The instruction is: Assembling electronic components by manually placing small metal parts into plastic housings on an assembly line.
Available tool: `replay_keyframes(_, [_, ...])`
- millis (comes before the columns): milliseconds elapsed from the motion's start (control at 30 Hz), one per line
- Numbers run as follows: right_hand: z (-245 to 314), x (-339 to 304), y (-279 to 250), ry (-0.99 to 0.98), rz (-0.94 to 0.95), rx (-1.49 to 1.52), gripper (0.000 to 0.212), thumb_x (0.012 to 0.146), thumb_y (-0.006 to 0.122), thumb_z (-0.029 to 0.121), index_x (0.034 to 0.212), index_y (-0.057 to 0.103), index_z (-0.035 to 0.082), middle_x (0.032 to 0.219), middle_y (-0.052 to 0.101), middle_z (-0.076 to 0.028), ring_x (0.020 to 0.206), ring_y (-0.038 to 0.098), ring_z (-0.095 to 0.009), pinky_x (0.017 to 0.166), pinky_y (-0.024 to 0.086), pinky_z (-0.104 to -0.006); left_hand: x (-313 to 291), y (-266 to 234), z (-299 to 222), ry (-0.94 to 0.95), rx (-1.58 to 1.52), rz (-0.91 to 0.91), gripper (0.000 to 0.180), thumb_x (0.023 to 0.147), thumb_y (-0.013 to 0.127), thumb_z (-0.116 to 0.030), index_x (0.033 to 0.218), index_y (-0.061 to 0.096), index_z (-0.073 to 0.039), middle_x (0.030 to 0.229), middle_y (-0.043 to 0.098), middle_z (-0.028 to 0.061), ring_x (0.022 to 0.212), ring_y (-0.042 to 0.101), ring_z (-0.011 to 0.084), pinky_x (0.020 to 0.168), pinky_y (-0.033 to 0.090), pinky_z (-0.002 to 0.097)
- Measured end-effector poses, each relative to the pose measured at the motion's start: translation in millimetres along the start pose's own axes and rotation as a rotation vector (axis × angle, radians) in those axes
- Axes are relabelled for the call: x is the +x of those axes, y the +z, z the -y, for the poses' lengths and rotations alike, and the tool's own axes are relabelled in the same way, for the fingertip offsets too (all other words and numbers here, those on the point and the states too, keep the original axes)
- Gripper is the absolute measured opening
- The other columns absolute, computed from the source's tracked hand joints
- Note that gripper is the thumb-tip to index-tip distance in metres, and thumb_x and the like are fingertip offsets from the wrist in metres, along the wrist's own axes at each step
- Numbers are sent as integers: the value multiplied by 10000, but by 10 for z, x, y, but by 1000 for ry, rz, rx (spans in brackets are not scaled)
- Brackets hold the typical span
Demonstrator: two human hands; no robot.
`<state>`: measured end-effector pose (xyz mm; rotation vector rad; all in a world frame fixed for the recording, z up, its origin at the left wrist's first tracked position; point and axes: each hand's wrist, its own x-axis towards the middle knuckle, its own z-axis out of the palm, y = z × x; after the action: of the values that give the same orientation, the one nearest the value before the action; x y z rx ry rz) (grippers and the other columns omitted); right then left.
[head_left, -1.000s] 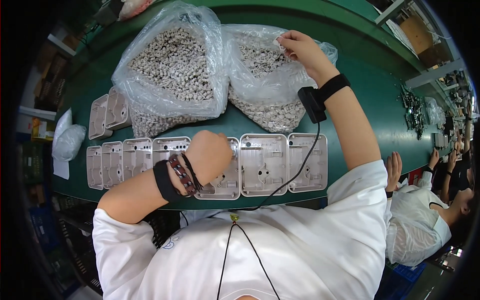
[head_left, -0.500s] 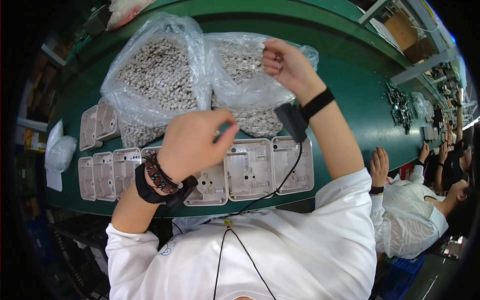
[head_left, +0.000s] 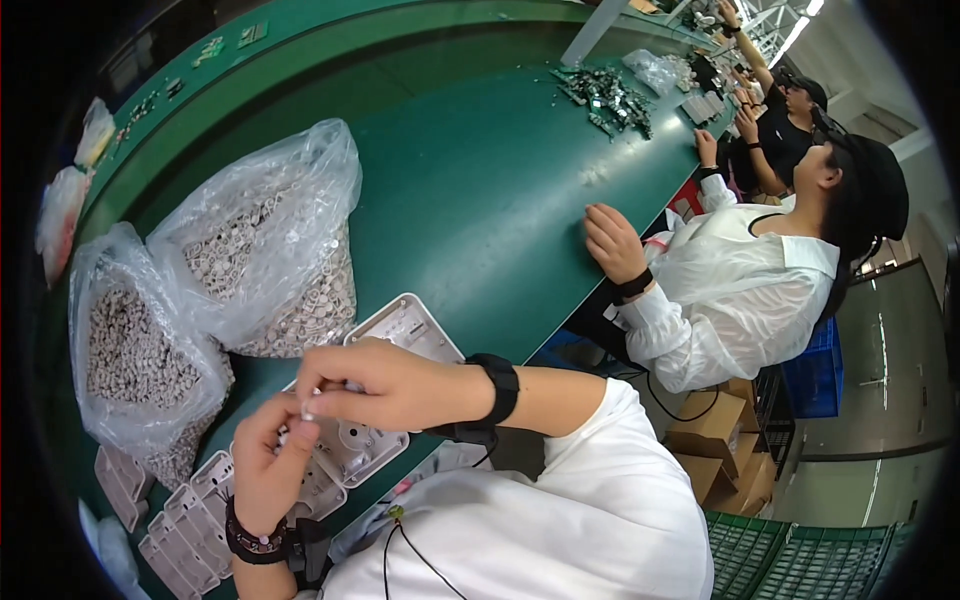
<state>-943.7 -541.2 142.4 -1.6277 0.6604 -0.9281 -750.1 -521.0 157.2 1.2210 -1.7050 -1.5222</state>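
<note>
Clear bags (head_left: 305, 165): no legible print
Grey housings (head_left: 418, 328): no legible marking
Cardboard boxes (head_left: 712, 432): no readable text
Blue crate (head_left: 812, 368): no readable label
Black cap (head_left: 882, 190): no readable lettering

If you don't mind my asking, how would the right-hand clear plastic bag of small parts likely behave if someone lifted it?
The right-hand clear plastic bag would probably sag and change shape, since it looks thin and creased. The loose pale parts heaped inside likely make it fairly weighty. It might spill if tipped, as its top looks open.
</note>
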Motion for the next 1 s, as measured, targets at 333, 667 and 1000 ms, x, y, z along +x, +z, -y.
replay_keyframes(333, [-77, -354, -239, -299, 171, -496, 229, 692, 696, 88, 902, 615, 129, 670, 516, -16, 509, 516, -173, 418, 375, -286, 12, 220, -10, 38, 210, 186, 141, 776, 633, -147, 879, 608, -54, 624, 565, 105, 553, 566, 235, 509, 416, 320])
replay_keyframes(667, [-115, -304, -581, -279, 139, -586, 148, 620, 743, 167, 742, 659, 158, 691, 386, -16, 538, 425, -145, 440, 316, -252, 66, 360, 42, 157, 303, 133, 208, 759, 651, -220, 928, 626, -101, 622, 570, 80, 552, 569, 258, 467, 415, 335])
replay_keyframes(1000, [-657, 329, -822, -388, 492, -873, 153, 574, 710, 116, 721, 669, 135, 802, 416, -49, 706, 449, -212, 584, 348, -300, 120, 509, 270, 156, 949, 76, 303, 790, 593, -231, 1076, 596, -132, 625, 567, 22, 504, 569, 189, 431, 427, 306])
